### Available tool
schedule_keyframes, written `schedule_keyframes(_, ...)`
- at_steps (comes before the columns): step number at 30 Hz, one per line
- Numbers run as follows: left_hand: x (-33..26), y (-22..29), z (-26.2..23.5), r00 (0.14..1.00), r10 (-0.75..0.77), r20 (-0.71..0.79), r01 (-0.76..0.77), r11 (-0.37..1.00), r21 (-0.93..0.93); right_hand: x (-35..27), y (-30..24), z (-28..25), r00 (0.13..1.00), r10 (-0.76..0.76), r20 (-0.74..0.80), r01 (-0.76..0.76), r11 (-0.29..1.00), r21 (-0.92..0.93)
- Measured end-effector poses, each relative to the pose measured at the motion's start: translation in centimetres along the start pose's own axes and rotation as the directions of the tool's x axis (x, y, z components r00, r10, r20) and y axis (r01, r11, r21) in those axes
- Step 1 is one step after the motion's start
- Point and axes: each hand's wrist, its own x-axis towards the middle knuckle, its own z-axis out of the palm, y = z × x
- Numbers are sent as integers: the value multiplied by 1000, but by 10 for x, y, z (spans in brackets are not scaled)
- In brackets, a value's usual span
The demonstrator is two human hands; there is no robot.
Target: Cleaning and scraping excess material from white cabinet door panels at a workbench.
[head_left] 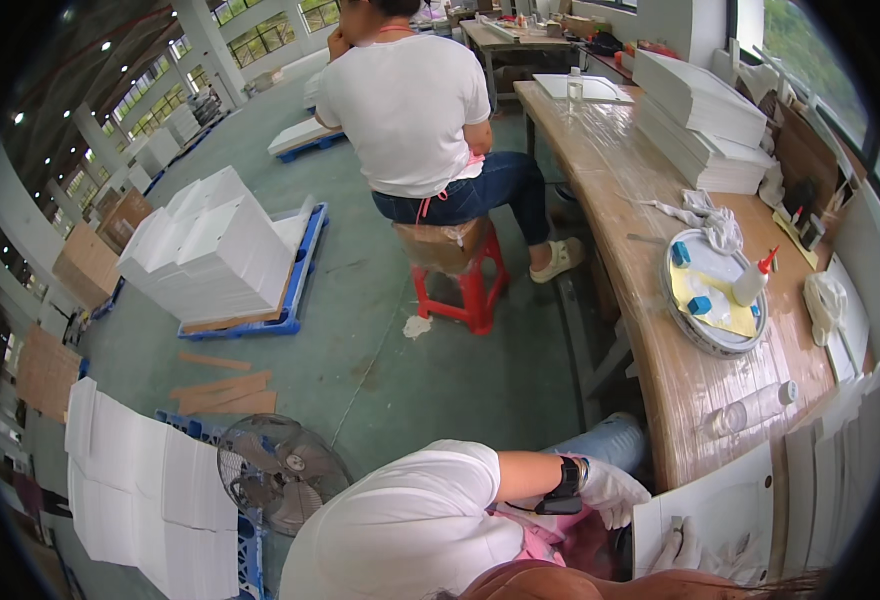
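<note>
At the lower right, a white panel [717, 500] with small dark round spots lies at the table's near end. My left hand [612, 492], in a white glove with a black band on the wrist, has its fingers curled at the panel's left corner and edge. On the panel's face rests my right hand [680, 546], also in a white glove, with a few fingers stretched out. Hair at the lower edge hides the rest of that hand. Beside it is a crumpled white shape [742, 556], a cloth or part of the glove; I cannot tell which.
On the film-covered table [610, 190] are a clear bottle [755, 408], a round lid [688, 318] with blue blocks and a red-tipped bottle [755, 278], and stacked white panels [705, 110]. A co-worker [405, 115] sits on a red stool [475, 290]. A fan [285, 470] stands behind me.
</note>
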Motion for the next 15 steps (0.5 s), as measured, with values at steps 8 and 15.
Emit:
schedule_keyframes(8,-17,27,20,991,-14,-130,14,1000,0,19,-45,-9,995,7,-97,7,989,146)
schedule_keyframes(15,-5,23,0,1000,14,-8,-15,997,-71,23,-32,-19,979,102,-175,-80,988,130)
